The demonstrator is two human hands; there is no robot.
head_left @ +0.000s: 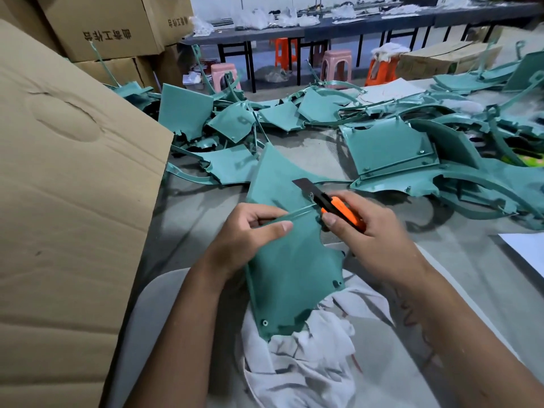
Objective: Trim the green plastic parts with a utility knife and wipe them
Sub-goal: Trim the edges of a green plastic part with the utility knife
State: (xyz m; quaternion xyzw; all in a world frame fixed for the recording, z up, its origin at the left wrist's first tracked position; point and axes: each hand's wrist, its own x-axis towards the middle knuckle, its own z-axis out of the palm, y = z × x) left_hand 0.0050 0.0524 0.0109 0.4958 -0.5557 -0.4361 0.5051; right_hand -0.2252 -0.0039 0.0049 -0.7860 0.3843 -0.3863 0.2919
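Observation:
A large green plastic panel (290, 272) stands tilted in front of me, its lower end resting in a white rag (306, 360) on my lap. My left hand (250, 234) grips the panel's left edge and pinches a thin green strip (297, 214) that runs across it. My right hand (374, 231) holds an orange and black utility knife (332, 206). Its dark blade (303, 185) is out and lies over the panel's upper part, close to the strip.
Many more green plastic parts (385, 148) lie heaped across the grey table (309, 142). A big cardboard sheet (67, 178) leans at my left, with stacked boxes (100, 25) behind. A white sheet (527, 251) lies at right. Stools (335, 66) and long tables stand beyond.

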